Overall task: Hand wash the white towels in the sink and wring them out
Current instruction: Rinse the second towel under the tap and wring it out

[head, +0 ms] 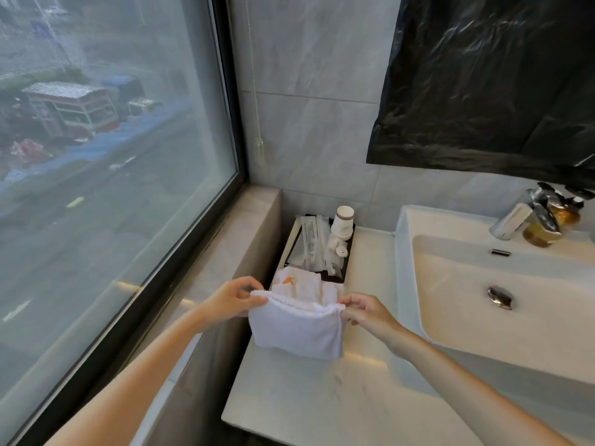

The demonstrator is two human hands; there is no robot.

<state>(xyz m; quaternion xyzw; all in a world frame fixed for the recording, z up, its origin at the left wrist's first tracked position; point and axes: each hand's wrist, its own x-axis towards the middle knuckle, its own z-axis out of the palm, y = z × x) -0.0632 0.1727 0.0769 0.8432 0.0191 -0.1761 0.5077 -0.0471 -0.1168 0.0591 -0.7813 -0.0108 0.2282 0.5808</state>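
- Step in hand, as I judge it: fetching a white towel (296, 329), not yet washing.
- The towel hangs above the bench (322, 407), left of the dry-looking sink (515, 304); more folded towels (299, 284) lie behind it.
- Next it wants carrying right, over the basin, under the tap (528, 217).
- Left hand (233, 299) and right hand (363, 310) each have a closed pinching grip on a top corner.

Two bare forearms (135, 375) showed, slim and smooth, uncovered all the way to the edge of view. The left grip (233, 299) and the right grip (367, 312) were bare as well, with slender fingers.
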